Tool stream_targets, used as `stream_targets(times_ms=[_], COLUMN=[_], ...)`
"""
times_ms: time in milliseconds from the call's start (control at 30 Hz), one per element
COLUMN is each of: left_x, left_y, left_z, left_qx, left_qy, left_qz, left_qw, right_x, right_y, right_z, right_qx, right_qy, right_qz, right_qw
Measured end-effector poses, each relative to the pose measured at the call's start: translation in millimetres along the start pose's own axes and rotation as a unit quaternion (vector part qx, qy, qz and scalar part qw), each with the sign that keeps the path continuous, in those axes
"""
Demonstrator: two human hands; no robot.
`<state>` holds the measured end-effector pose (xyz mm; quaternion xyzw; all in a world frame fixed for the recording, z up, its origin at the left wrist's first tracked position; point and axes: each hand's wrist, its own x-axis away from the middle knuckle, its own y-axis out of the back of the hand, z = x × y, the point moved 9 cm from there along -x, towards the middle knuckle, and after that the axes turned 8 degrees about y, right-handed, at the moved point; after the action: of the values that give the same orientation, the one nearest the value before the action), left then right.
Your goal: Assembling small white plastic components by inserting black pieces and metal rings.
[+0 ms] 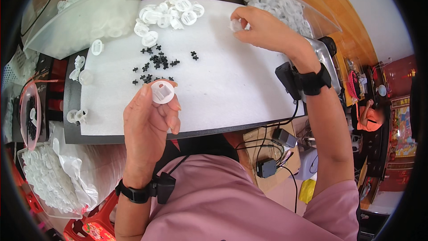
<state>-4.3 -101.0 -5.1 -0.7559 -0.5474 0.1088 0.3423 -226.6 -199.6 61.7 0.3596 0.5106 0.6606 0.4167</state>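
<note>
Just on my side of the black crosses, my left hand is pinching a cap; well right of them, my right hand is gripping a clear piece. I'm apparently pairing parts; joining them is probably calling for bringing hands together.

White piece partly hidden in right grip, upper-left bin cut off, distant person blurred

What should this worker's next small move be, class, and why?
Probably bring the right hand toward the left hand: the right pinches a pale plastic piece, the left holds up a white disc, and the two parts are well apart.
</note>
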Motion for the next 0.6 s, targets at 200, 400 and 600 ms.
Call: stream_targets(times_ms=[200,400,600], left_x=[-1,-1,-1], left_y=[0,3,1], left_z=[-1,0,0], left_qx=[0.012,0.013,0.02], left_qy=[-0.002,-0.001,-0.003], left_qz=[0.003,-0.002,0.002], left_qw=[1.0,1.0,1.0], right_x=[-2,12,17], right_y=[13,2,1], right_z=[4,-27,-22], right_qx=[-0.038,-0.007,0.027], right_qy=[0.041,-0.046,-0.028], right_qz=[-0.098,-0.003,-0.035], right_qw=[0.994,0.999,0.999])
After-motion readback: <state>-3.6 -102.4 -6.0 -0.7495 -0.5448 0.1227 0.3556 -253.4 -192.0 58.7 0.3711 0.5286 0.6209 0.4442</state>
